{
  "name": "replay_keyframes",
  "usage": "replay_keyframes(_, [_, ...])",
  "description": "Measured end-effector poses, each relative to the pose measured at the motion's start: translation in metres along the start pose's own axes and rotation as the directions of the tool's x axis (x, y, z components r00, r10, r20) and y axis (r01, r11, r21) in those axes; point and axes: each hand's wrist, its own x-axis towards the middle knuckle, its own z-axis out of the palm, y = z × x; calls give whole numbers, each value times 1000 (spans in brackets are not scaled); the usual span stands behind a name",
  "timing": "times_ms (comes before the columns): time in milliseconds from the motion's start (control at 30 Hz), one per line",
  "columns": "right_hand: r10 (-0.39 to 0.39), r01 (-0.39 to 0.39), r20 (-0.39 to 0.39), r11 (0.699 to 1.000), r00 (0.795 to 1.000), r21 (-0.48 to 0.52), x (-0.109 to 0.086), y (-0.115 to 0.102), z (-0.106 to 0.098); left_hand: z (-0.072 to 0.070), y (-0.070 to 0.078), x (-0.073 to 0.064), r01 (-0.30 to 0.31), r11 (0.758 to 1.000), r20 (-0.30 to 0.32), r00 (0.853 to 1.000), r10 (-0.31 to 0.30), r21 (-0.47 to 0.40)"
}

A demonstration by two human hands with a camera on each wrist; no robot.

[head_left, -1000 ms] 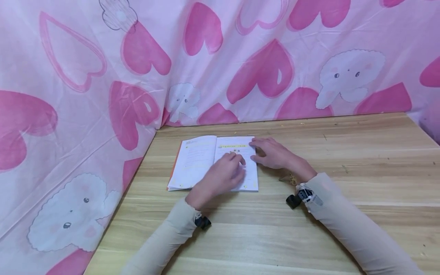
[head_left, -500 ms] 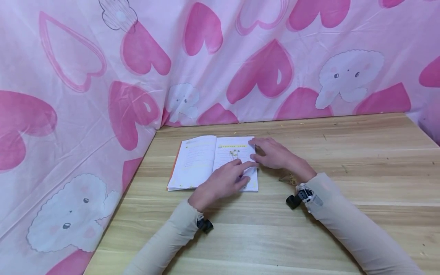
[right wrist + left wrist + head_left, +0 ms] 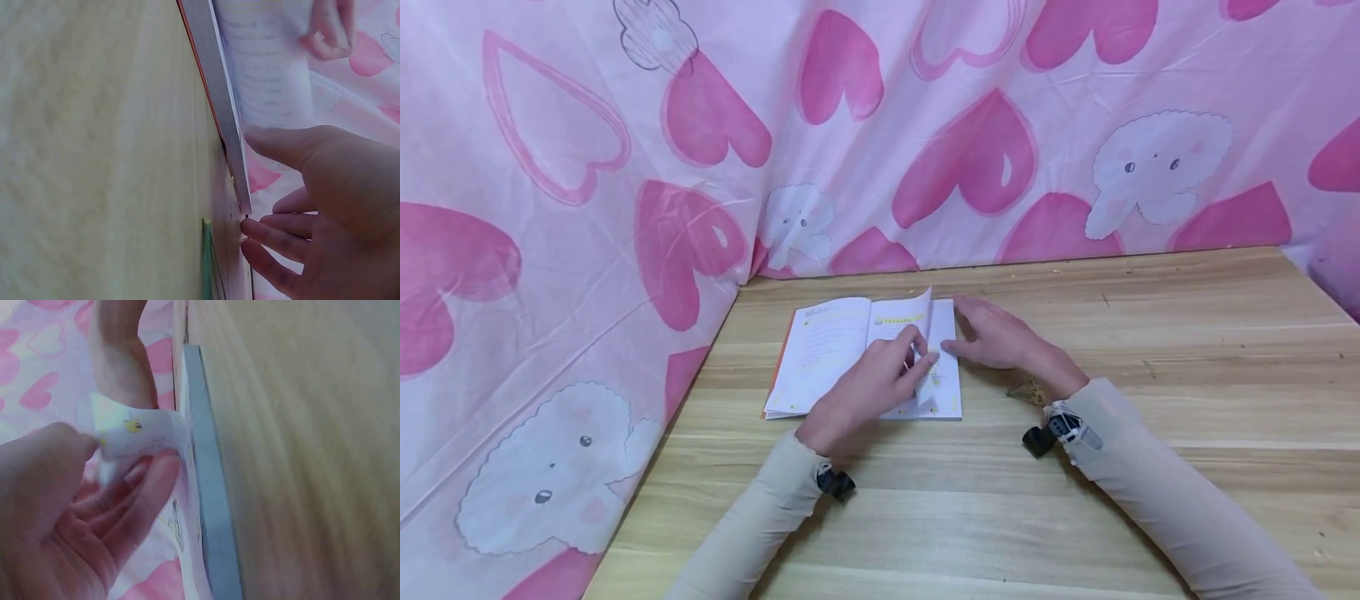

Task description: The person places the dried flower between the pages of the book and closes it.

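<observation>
An open book (image 3: 827, 354) with an orange-red cover edge lies on the wooden table (image 3: 940, 517). My left hand (image 3: 872, 375) is over its right half and pinches a page (image 3: 144, 440) between thumb and fingers. This page stands raised and curved, bent toward the left, with a printed sheet showing beneath it. At the book's right edge my right hand (image 3: 1000, 333) rests with its fingers spread and relaxed. The right thumb (image 3: 275, 145) touches the book's side in the right wrist view, while the other fingers lie near its far corner.
A small brown-green sprig-like thing (image 3: 1033, 389) lies on the table beside the right wrist. Pink heart-print cloth (image 3: 962, 158) hangs behind the table and along its left side. Small black cameras (image 3: 1040, 440) are strapped at both wrists.
The left hand reached right to the page edge, then drew back left with the page pinched, lifting it off the book. The right hand has stayed at the book's right edge.
</observation>
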Motion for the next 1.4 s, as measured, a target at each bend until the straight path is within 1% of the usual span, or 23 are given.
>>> replay_keyframes(67, [1,-1,9,1000,1000,-1,0,-1,0,-5,-2,0,13,1000,-40,999,-14,-14])
replay_keyframes(167, [11,-11,25,1000,1000,-3,0,-3,1,-14,-6,-1,16,1000,-107,994,-14,15])
replay_keyframes(233, [28,-28,33,1000,999,-4,0,-4,1,-21,-9,-1,-1,999,-147,989,8,48])
replay_keyframes(300, [45,-45,41,999,998,-5,-1,-4,1,-28,-12,-1,-11,999,-182,983,20,50])
replay_keyframes(400, [63,-63,49,998,997,-1,0,-3,1,-35,-15,0,-14,1000,-218,976,12,-11])
replay_keyframes(467, [63,-64,50,998,997,7,0,-3,1,-37,-15,0,-6,998,-246,969,-10,-64])
replay_keyframes(533, [57,-58,49,998,997,14,0,-2,1,-39,-14,0,-6,995,-282,959,-23,-103])
replay_keyframes(633, [40,-41,40,999,998,21,-1,-1,1,-41,-12,2,-22,989,-339,940,-30,-147])
replay_keyframes(700, [31,-32,35,999,999,21,-1,-1,2,-44,-11,1,-22,985,-372,927,-44,-172])
replay_keyframes(800, [32,-33,34,999,999,20,-1,0,2,-49,-12,-1,-10,977,-414,906,-82,-215])
replay_keyframes(900, [36,-37,34,999,999,18,-2,0,3,-54,-15,-3,14,974,-452,884,-117,-225])
replay_keyframes(967, [36,-37,32,999,999,17,-2,0,2,-56,-19,-4,32,976,-469,873,-131,-214])
replay_keyframes(1000, [34,-35,31,999,999,16,-3,0,2,-57,-20,-4,38,977,-474,870,-135,-209])
replay_keyframes(1067, [29,-29,29,999,999,16,-3,-1,2,-59,-24,-4,50,978,-470,871,-142,-203])
replay_keyframes(1100, [27,-28,29,999,999,17,-3,-1,2,-60,-26,-4,51,976,-459,876,-146,-212])
replay_keyframes(1167, [28,-28,30,999,999,18,-4,-1,2,-62,-29,-4,66,973,-421,894,-156,-219])
replay_keyframes(1233, [28,-28,31,999,999,22,-3,-1,2,-64,-32,-5,112,973,-377,908,-183,-202])
replay_keyframes(1300, [30,-31,33,999,999,26,-4,-1,2,-67,-34,-7,175,969,-333,916,-224,-172])
replay_keyframes(1333, [31,-32,33,999,999,27,-4,-1,2,-68,-36,-8,214,965,-312,916,-252,-150])
replay_keyframes(1400, [34,-35,34,999,999,28,-3,0,2,-70,-39,-9,285,950,-274,911,-309,-126])
